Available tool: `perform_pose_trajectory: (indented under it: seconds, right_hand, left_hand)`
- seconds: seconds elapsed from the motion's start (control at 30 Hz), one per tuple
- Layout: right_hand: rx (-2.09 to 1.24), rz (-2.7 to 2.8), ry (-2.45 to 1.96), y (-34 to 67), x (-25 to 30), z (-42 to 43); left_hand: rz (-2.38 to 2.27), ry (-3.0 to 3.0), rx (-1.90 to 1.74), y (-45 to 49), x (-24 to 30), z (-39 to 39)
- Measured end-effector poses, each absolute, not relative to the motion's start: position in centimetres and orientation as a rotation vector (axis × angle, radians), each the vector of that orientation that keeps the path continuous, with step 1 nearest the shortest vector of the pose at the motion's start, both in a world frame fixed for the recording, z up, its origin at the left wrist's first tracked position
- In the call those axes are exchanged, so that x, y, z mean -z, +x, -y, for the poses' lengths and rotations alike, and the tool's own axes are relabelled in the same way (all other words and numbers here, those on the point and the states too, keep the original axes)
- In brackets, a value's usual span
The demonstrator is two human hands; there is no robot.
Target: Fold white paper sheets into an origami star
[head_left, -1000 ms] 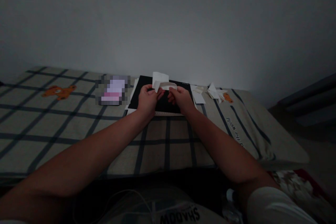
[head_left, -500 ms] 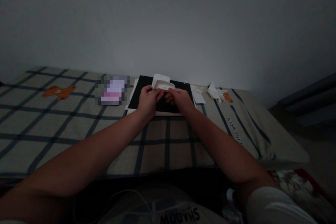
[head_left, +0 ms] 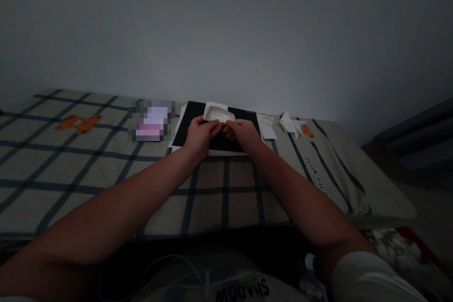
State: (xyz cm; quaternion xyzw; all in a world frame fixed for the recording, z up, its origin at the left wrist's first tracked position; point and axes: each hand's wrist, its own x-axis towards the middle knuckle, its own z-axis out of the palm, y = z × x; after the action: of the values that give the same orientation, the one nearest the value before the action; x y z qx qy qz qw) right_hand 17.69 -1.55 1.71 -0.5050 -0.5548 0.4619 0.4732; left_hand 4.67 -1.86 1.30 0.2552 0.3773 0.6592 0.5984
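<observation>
Between my two hands is a small white piece of paper [head_left: 218, 111], partly folded, its far part standing up. My left hand [head_left: 200, 135] pinches the left side of its near edge with thumb and fingers. On the right side of that edge, my right hand [head_left: 244, 133] pinches it too, and the fingertips of both hands nearly meet. Beneath them lies a black-covered notebook [head_left: 187, 125] with white sheets showing around its edges. My fingers hide the paper's near edge.
A phone [head_left: 153, 121] with a lit screen lies left of the notebook on the checked bedsheet [head_left: 116, 165]. To the right are a white paper slip [head_left: 268, 128] and a folded paper shape [head_left: 290, 123]. A plastic bottle [head_left: 311, 278] is low at the right. A wall rises behind.
The upright part of the paper has tilted slightly and sits a little lower and further left. Both hands keep their pinch and have barely moved.
</observation>
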Motion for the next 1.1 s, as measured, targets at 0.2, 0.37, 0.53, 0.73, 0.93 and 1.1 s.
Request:
perform_pose_trajectory:
  seconds: [0.2, 0.37, 0.53, 0.73, 0.93, 1.1]
  right_hand:
    - [-1.173, 1.332, -1.237, 17.78, -2.24, 1.66]
    - [-1.137, 1.307, -1.268, 17.84, -1.99, 1.53]
    - [-1.114, 1.315, -1.252, 17.76, -1.86, 1.62]
    - [-1.201, 1.242, -1.216, 17.79, -2.02, 1.54]
    - [-1.246, 1.193, -1.181, 17.82, -2.22, 1.57]
    - [-1.216, 1.194, -1.210, 17.64, -2.26, 1.75]
  left_hand:
    - [-0.876, 0.636, -1.532, 4.68, -1.70, 1.86]
    - [-0.899, 0.668, -1.545, 4.73, -1.60, 1.78]
    - [-0.899, 0.667, -1.538, 4.78, -1.42, 1.69]
    - [-0.853, 0.638, -1.521, 4.89, -1.58, 1.96]
    - [-0.820, 0.619, -1.502, 4.84, -1.83, 2.31]
    - [-0.795, 0.646, -1.505, 4.81, -1.39, 2.19]
